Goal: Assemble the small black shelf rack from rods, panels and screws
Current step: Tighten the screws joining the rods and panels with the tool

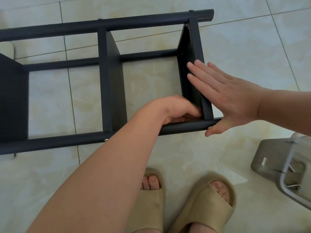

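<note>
L grip (176,108) is curling my fingers into the inside corner where the end panel (186,47) is meeting the near rod (67,142); I cannot tell whether it is pinching anything, as the fingertips are hiding there. R grip (225,96) is lying wide & flat, fingers straight, pressing the outer side of the same panel, thumb reaching below the near rod. Black rack (117,24) is lying on its side on the tiled floor (235,39), w/ a screw head (106,140) showing on the near rod. My beige slippers (210,202) are standing just below it.
</note>
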{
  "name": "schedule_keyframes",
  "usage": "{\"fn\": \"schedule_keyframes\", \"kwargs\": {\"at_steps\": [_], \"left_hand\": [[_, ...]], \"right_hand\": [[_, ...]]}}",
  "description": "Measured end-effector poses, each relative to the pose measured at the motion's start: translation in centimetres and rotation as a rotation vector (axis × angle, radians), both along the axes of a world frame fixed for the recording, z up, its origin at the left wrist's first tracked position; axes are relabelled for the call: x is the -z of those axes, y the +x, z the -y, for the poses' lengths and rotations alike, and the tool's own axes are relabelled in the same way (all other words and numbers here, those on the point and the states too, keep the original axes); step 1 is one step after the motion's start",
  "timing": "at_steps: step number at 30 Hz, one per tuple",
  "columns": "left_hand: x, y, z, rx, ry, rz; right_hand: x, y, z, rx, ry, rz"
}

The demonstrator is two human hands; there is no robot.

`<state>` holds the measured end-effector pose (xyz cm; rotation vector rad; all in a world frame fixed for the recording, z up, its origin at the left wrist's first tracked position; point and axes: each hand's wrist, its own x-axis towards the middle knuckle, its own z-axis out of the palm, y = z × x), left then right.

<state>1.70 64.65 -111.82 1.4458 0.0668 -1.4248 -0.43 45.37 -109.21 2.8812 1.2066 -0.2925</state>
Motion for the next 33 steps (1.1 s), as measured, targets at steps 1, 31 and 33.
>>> {"fn": "schedule_keyframes", "kwargs": {"at_steps": [1, 31, 33], "left_hand": [[-0.08, 0.04, -0.05, 0.002, -0.008, -0.011], [-0.07, 0.00, -0.13, -0.010, -0.038, -0.005], [-0.16, 0.02, -0.13, -0.017, -0.037, -0.026]], "right_hand": [[0.01, 0.01, 0.02, -0.008, 0.000, 0.001], [0.18, -0.04, 0.03, -0.004, 0.020, 0.011], [0.18, -0.02, 0.03, -0.004, 0.027, 0.012]]}}
